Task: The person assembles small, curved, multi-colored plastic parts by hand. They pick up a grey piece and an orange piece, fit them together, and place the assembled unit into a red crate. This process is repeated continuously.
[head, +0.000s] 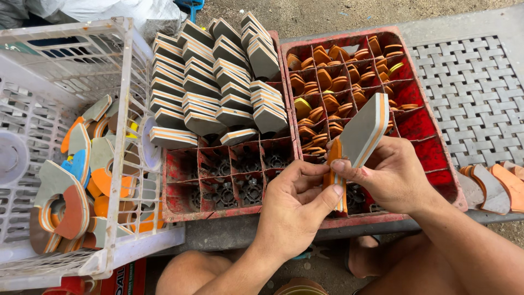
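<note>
both hands (295, 202) (390, 175) closed on a grey-and-orange foam piece (364, 130), centre right of frame. held above a red crate (436, 147).

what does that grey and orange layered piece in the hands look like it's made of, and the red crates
Grey wedge-shaped layered piece: likely foam rubber, matte, judging by its orange and white layers on the cut edge. Red compartmented crates: apparently moulded hard plastic, scuffed and dirty.

Grey, orange-striped foam piece (364, 130); red crates (436, 158)

Bright, even daylight; soft shadows; sharp focus throughout; slight wide-angle bending at the edges.
</note>
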